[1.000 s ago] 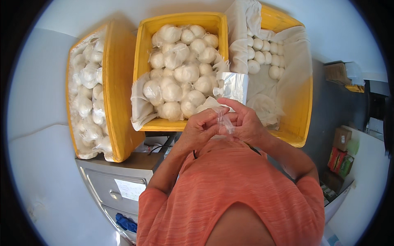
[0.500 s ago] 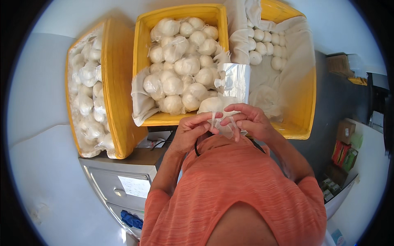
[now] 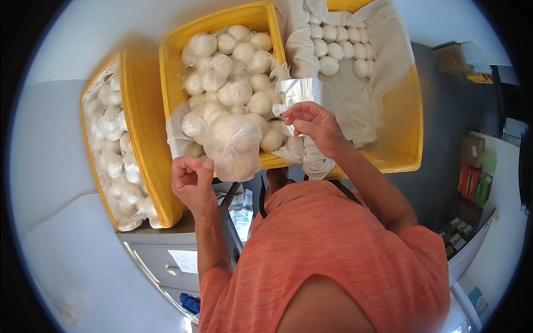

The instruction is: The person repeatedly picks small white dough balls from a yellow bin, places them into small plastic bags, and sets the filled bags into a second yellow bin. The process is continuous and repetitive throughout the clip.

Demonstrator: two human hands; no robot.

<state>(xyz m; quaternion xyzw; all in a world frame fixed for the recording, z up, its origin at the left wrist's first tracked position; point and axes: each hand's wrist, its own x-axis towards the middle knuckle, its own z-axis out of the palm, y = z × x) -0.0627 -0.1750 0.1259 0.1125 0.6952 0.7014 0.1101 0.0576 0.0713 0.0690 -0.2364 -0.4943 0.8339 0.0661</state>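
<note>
1. Left hand (image 3: 191,180), left of frame centre: fingers pinched on the top of a clear bag of white dough balls (image 3: 233,145). The bag hangs at the front edge of the middle yellow crate (image 3: 172,50).
2. Right hand (image 3: 313,125), centre: fingertips grip a stack of clear plastic bags (image 3: 300,91) at the crate's right rim.
3. Right yellow crate (image 3: 408,127), upper right: cloth-lined, loose dough balls (image 3: 338,47) at the back.
4. Left yellow crate (image 3: 141,127), tipped on its side: packed with bagged balls.
</note>
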